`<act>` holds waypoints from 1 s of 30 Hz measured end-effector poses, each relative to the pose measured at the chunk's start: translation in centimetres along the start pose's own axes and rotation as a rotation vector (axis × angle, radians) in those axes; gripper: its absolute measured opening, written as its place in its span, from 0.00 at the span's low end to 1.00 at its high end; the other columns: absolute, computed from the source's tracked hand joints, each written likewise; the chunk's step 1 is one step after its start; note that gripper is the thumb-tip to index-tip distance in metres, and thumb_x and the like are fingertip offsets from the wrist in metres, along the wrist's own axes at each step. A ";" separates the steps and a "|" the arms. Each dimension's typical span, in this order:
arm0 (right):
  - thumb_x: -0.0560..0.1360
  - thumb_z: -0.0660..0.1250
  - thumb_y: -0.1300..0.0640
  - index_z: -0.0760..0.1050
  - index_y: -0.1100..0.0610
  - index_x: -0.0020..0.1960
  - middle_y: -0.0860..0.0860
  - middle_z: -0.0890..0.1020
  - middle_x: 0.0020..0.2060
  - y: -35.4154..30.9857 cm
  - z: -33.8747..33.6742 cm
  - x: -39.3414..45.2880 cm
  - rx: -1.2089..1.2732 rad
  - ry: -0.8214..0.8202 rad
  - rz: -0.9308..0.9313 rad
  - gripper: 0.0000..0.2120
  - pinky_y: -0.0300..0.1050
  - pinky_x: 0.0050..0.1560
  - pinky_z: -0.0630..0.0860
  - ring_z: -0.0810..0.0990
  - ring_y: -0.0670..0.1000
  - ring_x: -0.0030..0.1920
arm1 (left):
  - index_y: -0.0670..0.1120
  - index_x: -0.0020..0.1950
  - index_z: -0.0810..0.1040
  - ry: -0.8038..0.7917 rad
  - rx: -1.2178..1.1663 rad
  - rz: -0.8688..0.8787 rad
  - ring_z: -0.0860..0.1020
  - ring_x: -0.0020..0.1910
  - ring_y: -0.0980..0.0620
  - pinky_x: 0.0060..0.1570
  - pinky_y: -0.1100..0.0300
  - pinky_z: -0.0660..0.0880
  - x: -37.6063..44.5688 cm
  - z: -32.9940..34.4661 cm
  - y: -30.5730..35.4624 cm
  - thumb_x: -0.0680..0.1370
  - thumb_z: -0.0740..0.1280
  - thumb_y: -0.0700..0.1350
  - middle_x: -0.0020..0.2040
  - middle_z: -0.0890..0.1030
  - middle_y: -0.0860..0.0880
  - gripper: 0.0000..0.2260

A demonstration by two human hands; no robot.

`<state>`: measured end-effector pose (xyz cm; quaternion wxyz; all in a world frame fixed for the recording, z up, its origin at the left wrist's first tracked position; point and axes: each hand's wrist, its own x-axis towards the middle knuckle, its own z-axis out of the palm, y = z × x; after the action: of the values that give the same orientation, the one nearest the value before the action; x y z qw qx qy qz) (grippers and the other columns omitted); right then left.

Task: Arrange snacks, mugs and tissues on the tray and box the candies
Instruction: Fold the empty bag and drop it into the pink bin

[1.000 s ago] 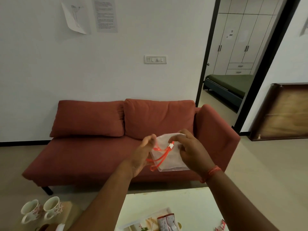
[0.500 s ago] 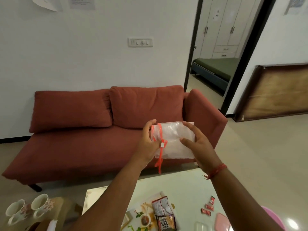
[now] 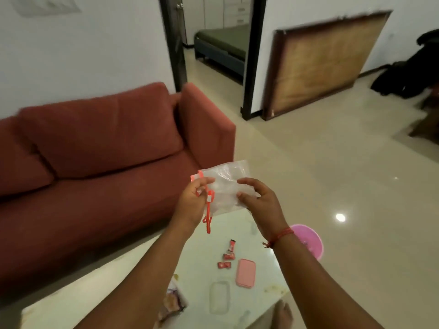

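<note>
Both hands hold a clear plastic zip pouch (image 3: pixel 225 180) with an orange edge and orange cord above the white table (image 3: pixel 133 276). My left hand (image 3: pixel 192 203) pinches the orange zip edge, and my right hand (image 3: pixel 257 200) grips the pouch's right side. Below on the table lie three red wrapped candies (image 3: pixel 227 256), a pink lid (image 3: pixel 245 273) and a clear rectangular box (image 3: pixel 219 298). A snack packet (image 3: pixel 173 302) shows partly behind my left forearm.
A red sofa (image 3: pixel 99 148) stands behind the table at left. A pink round stool (image 3: pixel 308 241) sits on the floor right of the table. A wooden board (image 3: pixel 325 60) leans on the far wall beside an open doorway (image 3: pixel 213 43). My bare foot (image 3: pixel 282 314) shows at the bottom.
The view swung right and down, so the mugs left the frame and the box, lid and candies came into view. The pouch stays held in both hands, now turned flatter.
</note>
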<state>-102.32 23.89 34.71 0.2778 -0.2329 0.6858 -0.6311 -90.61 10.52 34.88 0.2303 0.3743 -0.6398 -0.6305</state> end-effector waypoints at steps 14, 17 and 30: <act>0.73 0.70 0.57 0.80 0.42 0.53 0.48 0.80 0.56 26.1 -27.8 15.5 0.036 0.246 0.558 0.12 0.48 0.59 0.78 0.82 0.53 0.55 | 0.48 0.64 0.80 -0.038 -0.141 -0.593 0.81 0.59 0.45 0.60 0.47 0.78 15.9 35.1 -18.5 0.80 0.65 0.37 0.60 0.82 0.47 0.14; 0.70 0.70 0.58 0.81 0.45 0.52 0.52 0.81 0.58 33.6 -31.1 16.6 0.076 0.345 0.677 0.14 0.54 0.59 0.79 0.82 0.55 0.55 | 0.47 0.58 0.81 -0.057 0.014 -0.679 0.81 0.57 0.43 0.62 0.46 0.77 17.5 40.7 -24.6 0.80 0.66 0.41 0.59 0.82 0.45 0.09; 0.75 0.64 0.64 0.78 0.63 0.59 0.57 0.71 0.63 61.8 -39.7 20.5 -0.303 0.416 0.937 0.13 0.36 0.48 0.72 0.77 0.55 0.47 | 0.41 0.61 0.77 -0.382 0.544 -0.742 0.75 0.48 0.44 0.42 0.59 0.70 22.6 55.1 -47.9 0.83 0.54 0.47 0.56 0.79 0.39 0.16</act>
<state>-142.35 45.26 -26.60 0.3515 0.1908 0.8402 -0.3661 -137.72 31.71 -21.46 -0.2369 0.5013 -0.6355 -0.5374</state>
